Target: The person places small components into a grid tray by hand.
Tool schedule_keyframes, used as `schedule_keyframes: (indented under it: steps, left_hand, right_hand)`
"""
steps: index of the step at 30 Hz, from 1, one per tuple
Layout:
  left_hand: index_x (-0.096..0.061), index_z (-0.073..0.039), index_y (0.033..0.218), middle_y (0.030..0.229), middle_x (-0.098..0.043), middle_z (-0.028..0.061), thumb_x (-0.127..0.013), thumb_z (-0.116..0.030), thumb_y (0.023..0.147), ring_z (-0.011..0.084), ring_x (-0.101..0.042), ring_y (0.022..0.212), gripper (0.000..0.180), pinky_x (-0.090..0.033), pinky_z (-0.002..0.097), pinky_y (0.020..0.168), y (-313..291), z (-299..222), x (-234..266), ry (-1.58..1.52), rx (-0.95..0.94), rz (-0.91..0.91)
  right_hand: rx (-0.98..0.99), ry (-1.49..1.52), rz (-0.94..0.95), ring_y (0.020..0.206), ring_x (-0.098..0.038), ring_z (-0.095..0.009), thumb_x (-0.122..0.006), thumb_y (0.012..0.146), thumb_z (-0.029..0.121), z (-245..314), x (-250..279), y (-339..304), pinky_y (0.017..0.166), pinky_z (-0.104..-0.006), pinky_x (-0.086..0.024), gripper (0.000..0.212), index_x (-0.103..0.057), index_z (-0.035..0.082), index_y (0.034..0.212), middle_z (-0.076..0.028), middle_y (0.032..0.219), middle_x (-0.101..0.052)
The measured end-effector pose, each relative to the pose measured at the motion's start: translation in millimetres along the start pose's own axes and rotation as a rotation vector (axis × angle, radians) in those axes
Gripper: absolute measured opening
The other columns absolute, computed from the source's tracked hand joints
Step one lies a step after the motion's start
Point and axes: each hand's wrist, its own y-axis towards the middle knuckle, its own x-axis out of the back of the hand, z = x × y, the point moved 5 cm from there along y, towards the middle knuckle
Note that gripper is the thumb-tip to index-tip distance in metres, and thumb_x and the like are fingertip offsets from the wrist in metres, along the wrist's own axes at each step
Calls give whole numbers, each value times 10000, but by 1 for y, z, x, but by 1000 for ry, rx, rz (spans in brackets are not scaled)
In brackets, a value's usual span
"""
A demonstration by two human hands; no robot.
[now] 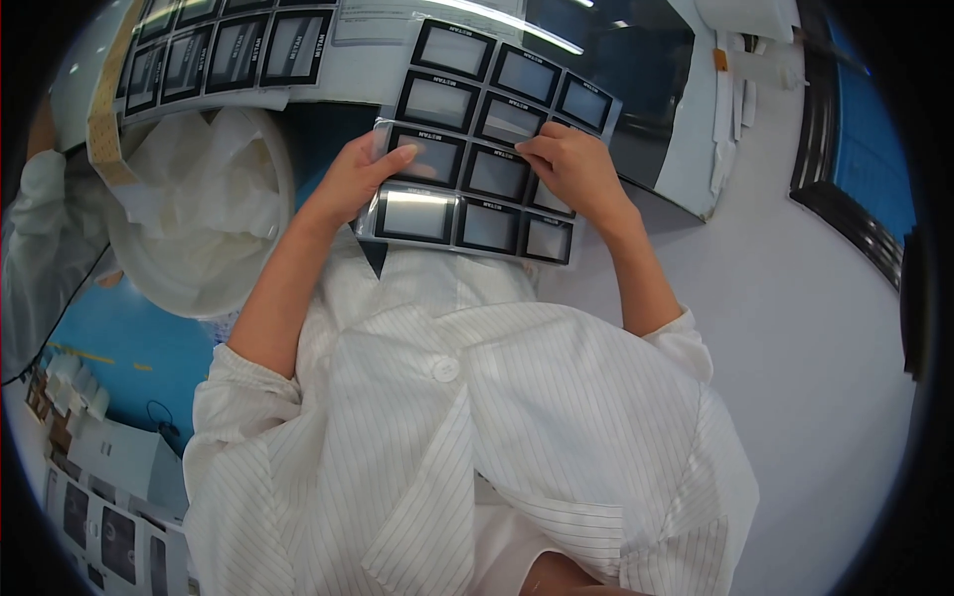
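A clear sheet (pixel 494 171) bearing several black-framed rectangular panels in rows is tilted in front of me, above my lap. My left hand (pixel 354 179) grips its left edge, with the thumb laid over the front and the other fingers behind it. Over the right part of the sheet, my right hand (pixel 580 171) is closed in a pinch at the corner of one panel. Whatever lies between those fingertips is too small to make out. Light glares off the panel at the lower left (pixel 415 212).
Another sheet of black-framed panels (pixel 238 52) lies on the table at upper left. Below it stands a round white bin (pixel 285 199) with crumpled pale film. A dark glossy surface (pixel 651 104) is at upper right. Another person's sleeve (pixel 38 233) shows at far left.
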Motion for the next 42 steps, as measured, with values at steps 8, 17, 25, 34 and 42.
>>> schedule_keyframes:
  steps: [8, 17, 25, 34, 42]
  left_hand:
    - [-572, 0, 1102, 969, -674, 140, -609, -201, 915, 180, -660, 872, 276, -547, 295, 767, -2, -3, -2, -1, 41, -6]
    - [-556, -4, 1103, 964, -674, 154, -600, -198, 920, 186, -658, 867, 270, -550, 302, 756, -2, -5, -4, 3, 52, 1]
    - [-534, 0, 1118, 969, -666, 166, -603, -208, 918, 197, -655, 874, 297, -564, 315, 736, -6, -7, 1, 95, 59, 2]
    - [-527, 3, 1121, 982, -649, 157, -573, -173, 928, 215, -657, 859, 265, -589, 346, 643, -10, -19, -17, 127, 112, 132]
    - [-558, 23, 1076, 954, -647, 93, -582, -182, 923, 147, -640, 796, 257, -557, 294, 634, 13, -110, -52, 334, -116, -43]
  right_hand:
    - [-62, -13, 35, 691, -601, -256, -667, 786, 90, -20, 10, -25, 622, -350, -483, 83, -694, 67, 861, -67, 767, -592]
    - [-105, -25, 30, 698, -608, -266, -670, 757, 64, -35, 16, -42, 637, -357, -486, 81, -696, 53, 832, -82, 756, -600]
    - [-535, -231, 45, 762, -616, -330, -685, 753, 139, -139, 75, -125, 718, -397, -486, 134, -701, 37, 838, -125, 847, -647]
    - [-732, 1084, -17, 887, -626, -154, -579, 908, 278, -109, -69, -184, 807, -298, -482, 301, -637, 10, 1032, -63, 1017, -668]
    - [-666, 1280, -329, 847, -613, -113, -697, 798, 98, -59, 13, -114, 752, -279, -501, 261, -598, 21, 1027, -40, 945, -651]
